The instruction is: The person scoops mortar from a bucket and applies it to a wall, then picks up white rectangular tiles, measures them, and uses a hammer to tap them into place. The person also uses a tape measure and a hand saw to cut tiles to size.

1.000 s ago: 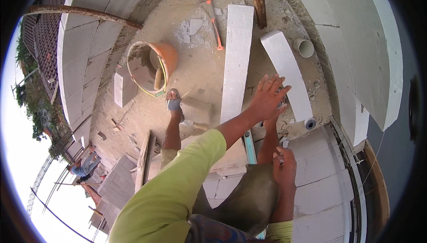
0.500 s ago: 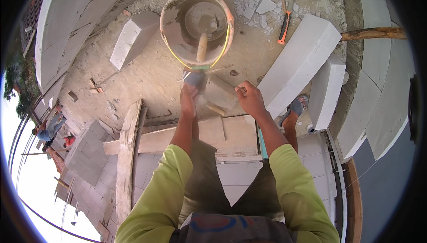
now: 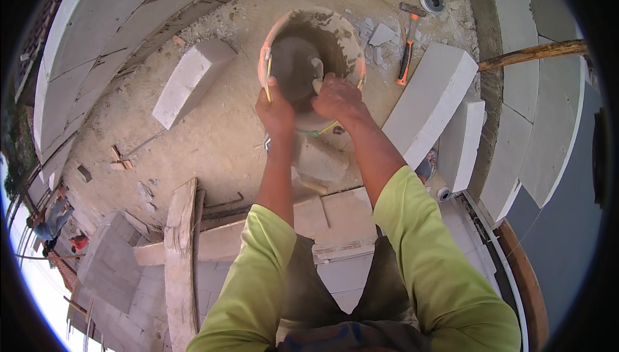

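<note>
A round bucket [image 3: 356,48] with a pale, mortar-smeared wall and a yellow wire handle stands in front of me, with wet grey mortar [image 3: 293,62] inside. My left hand [image 3: 277,112] grips its near-left rim, thumb up along the side. Reaching over the near-right rim, my right hand [image 3: 338,99] is closed round the handle of a trowel [image 3: 316,86]. The trowel's lower part is hard to make out against the mortar. Beneath my left wrist, a metal tool [image 3: 267,142] lies on the ground, mostly covered. A pale block [image 3: 319,158] lies just nearer than the bucket.
Large white blocks [image 3: 432,97] lean at the right, and another block [image 3: 193,81] lies left. A hammer [image 3: 407,52] rests among rubble beyond them. Wooden planks [image 3: 182,249] cross the near left. Block walls curve along both sides. Two people [image 3: 55,223] are far off left.
Both hands have moved forward to the bucket. My left hand has let go of a dark flat tool and taken the rim; my right now grips the trowel. The view has shifted slightly.
</note>
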{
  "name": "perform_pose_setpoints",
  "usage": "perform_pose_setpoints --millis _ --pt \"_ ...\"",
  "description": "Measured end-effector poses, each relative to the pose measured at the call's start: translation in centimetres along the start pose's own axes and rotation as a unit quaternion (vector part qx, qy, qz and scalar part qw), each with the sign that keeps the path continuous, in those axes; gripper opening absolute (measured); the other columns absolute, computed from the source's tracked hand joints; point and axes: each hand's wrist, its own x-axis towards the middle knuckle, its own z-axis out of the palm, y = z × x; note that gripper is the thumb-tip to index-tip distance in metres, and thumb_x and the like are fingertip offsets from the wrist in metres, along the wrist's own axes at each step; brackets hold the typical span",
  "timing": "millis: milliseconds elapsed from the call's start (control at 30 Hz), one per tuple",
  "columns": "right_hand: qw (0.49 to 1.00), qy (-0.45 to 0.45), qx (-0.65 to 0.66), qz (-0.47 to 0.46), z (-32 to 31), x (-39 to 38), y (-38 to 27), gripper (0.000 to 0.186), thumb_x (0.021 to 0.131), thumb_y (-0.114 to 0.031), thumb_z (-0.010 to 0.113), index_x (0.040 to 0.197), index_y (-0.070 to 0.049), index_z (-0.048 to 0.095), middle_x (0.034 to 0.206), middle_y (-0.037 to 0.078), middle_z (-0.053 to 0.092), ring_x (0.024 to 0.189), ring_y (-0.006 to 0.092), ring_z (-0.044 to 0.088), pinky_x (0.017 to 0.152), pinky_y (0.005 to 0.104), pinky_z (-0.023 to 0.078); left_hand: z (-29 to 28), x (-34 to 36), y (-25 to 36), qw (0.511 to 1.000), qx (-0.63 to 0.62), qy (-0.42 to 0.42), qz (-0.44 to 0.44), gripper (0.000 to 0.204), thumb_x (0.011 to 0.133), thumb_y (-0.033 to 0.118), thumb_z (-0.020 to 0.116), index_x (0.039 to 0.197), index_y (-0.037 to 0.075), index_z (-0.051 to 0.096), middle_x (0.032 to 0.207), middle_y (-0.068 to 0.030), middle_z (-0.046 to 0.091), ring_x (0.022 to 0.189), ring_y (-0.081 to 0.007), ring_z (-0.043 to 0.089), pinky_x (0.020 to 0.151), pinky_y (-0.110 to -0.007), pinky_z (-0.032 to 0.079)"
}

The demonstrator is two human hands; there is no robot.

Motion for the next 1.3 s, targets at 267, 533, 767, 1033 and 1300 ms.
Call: perform_pose_setpoints --millis 267,533,767,1033,1300 --pt "0.979 0.125 -0.083 -0.134 -3.0 -18.8 16.2 0.053 0.101 -0.015 0.063 0.153 -0.014 0.053 0.115 0.022 0.073 0.097 0.0405 0.08 0.085 0.0518 0.063 -4.3 -17.4 16.2 0.98 0.089 -0.162 0.078 0.046 0.115 0.041 0.067 0.098 -0.002 0.071 0.075 0.0039 0.053 0.072 -0.0071 0.045 0.063 -0.031 0.041" --pt "0.967 0.236 0.052 -0.078 0.3 -39.6 32.1 0.042 0.102 -0.029 0.07 0.142 -0.016 0.063 0.098 0.02 0.075 0.083 0.0409 0.079 0.076 0.0537 0.064 6.4 -34.3 23.8 0.888 0.25 -0.317 0.218 0.044 0.111 0.038 0.073 0.095 -0.002 0.068 0.071 -0.0006 0.051 0.075 -0.0068 0.045 0.063 -0.032 0.043" --pt "0.907 0.303 0.291 0.022 6.2 -48.2 42.7 0.047 0.104 -0.029 0.07 0.148 -0.017 0.065 0.106 0.024 0.077 0.091 0.0365 0.08 0.079 0.0508 0.064 19.6 -49.3 22.7 0.794 0.234 -0.466 0.314 0.049 0.113 0.039 0.07 0.084 0.002 0.059 0.072 0.0029 0.05 0.075 -0.0063 0.043 0.064 -0.03 0.041" --pt "0.603 0.032 0.797 0.014 12.0 -55.8 54.8 0.043 0.115 -0.03 0.063 0.155 -0.015 0.062 0.102 0.006 0.069 0.077 0.0123 0.062 0.058 0.0318 0.05 28.8 -57.8 18.8 0.764 0.238 -0.556 0.227 0.052 0.12 0.048 0.054 0.084 0.01 0.059 0.072 0.0104 0.039 0.069 -0.0032 0.032 0.06 -0.026 0.027" --pt "0.467 0.093 0.88 0.005 17.5 -61.5 63.1 0.042 0.114 -0.03 0.065 0.151 -0.01 0.063 0.091 0.003 0.065 0.064 0.0106 0.054 0.048 0.0282 0.039 33.1 -59.5 12.2 0.779 0.261 -0.564 0.079 0.055 0.122 0.049 0.046 0.108 0.003 0.073 0.078 0.0101 0.05 0.07 -0.0019 0.041 0.061 -0.026 0.036"
